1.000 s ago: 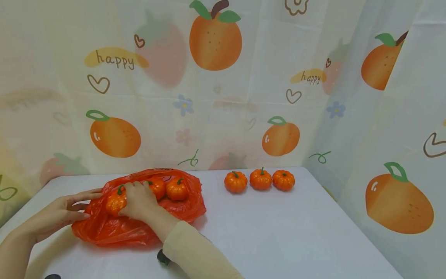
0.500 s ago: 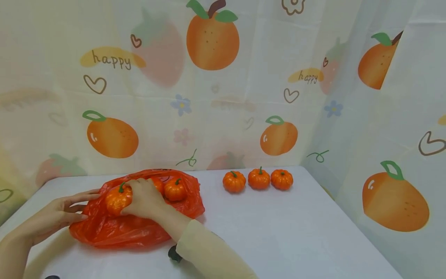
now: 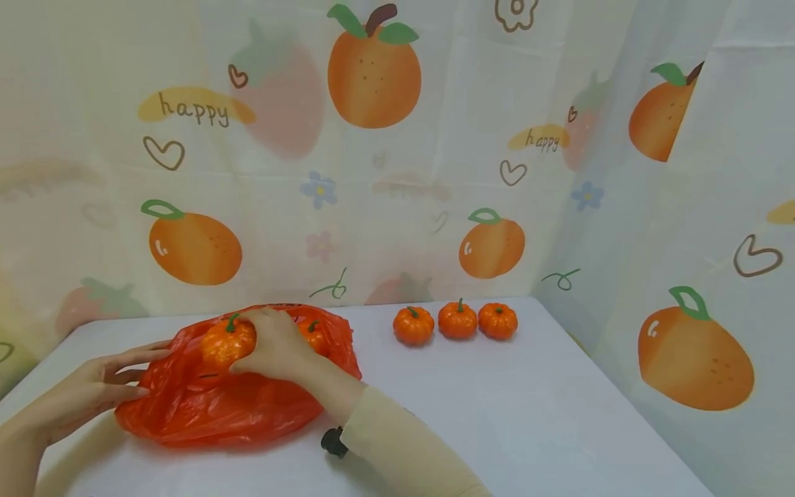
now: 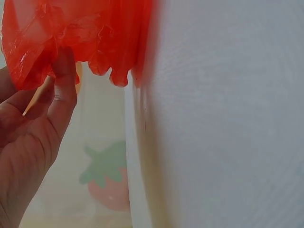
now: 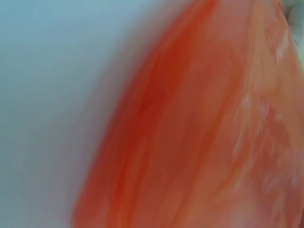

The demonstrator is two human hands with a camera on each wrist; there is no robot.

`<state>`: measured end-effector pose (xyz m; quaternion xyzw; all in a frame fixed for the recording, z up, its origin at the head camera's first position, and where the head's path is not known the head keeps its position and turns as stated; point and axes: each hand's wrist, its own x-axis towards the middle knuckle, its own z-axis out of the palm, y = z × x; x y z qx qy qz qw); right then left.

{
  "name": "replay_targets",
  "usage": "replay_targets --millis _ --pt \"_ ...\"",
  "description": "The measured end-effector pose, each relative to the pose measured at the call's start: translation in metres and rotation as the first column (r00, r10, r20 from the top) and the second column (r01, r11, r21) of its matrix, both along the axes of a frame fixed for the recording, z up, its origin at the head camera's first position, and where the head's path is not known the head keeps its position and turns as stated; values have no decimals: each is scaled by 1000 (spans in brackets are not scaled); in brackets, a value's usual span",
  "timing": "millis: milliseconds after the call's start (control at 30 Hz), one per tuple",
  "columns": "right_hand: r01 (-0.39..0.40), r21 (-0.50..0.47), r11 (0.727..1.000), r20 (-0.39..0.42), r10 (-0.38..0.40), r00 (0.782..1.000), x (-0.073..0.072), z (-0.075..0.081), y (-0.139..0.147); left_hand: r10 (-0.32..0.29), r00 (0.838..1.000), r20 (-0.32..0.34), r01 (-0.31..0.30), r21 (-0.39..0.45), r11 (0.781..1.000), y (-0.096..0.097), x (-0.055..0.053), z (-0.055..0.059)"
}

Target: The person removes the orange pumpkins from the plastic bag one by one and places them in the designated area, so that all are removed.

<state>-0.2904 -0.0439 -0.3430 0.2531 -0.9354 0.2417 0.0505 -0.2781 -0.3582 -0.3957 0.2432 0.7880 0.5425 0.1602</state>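
One glossy, green-stemmed orange pumpkin (image 3: 223, 345) is in the grip of the right hand (image 3: 281, 346) at the mouth of a crinkled red plastic bag (image 3: 217, 417); the left hand (image 3: 102, 386) pinches the bag's edge; three similar pumpkins (image 3: 457, 322) stand at the back of the white desk (image 3: 522, 414).

bag (image 3: 217, 408): thin glossy plastic | pumpkin (image 3: 225, 345): glossy, ribbed | curtain (image 3: 391, 155): matt cloth

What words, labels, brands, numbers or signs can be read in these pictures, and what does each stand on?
"happy": on the larger yellow patch printed on the backdrop, upper left.
"happy": on the smaller yellow patch, same backdrop, right of centre.
Dark marks at the top edge of the red bag: too small to read.
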Motion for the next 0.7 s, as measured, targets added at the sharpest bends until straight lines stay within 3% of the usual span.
replay_targets --millis 267,700 --pt "-8 -57 998 5 8 1000 -4 4 18 -11 1000 19 11 40 999 -5 -2 -2" --pt "-11 -151 989 -28 7 1000 -10 11 44 0 998 55 -2 33 999 -4 -5 -4"
